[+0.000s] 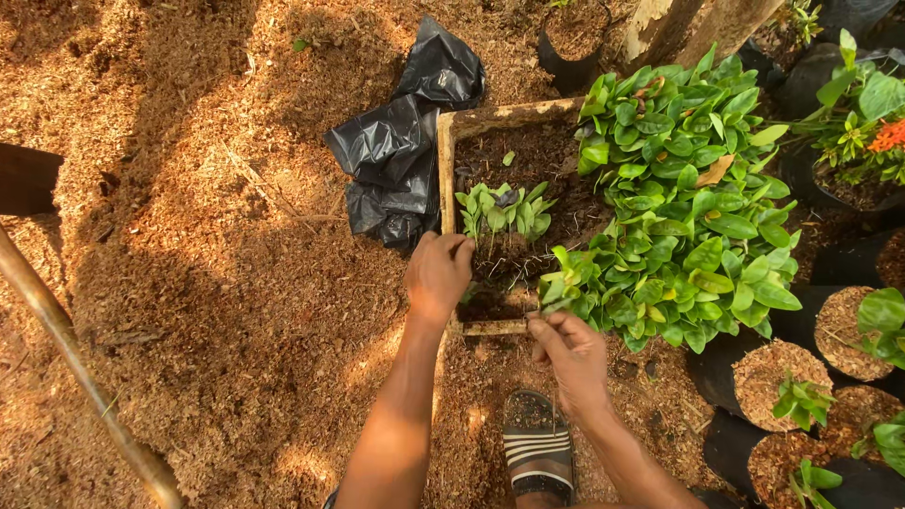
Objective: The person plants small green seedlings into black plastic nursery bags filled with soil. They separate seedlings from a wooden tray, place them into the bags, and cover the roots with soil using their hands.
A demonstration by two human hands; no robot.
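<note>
A wooden seedling tray (446, 160) filled with dark soil lies on the ground. A small clump of green seedlings (504, 209) stands in its middle, and a dense mass of leafy seedlings (683, 203) covers its right side. My left hand (438, 273) rests on the tray's near left edge, fingers curled into the soil below the small clump. My right hand (570, 353) is at the tray's near edge, fingers pinched at the base of the nearest leafy seedlings; whether it grips a stem I cannot tell.
Crumpled black plastic bags (401, 141) lie left of the tray. Black grow bags (782, 372) filled with sawdust and small plants stand at the right. A pole (75, 363) slants across the lower left. My sandalled foot (537, 443) is below the tray. Sawdust covers the ground.
</note>
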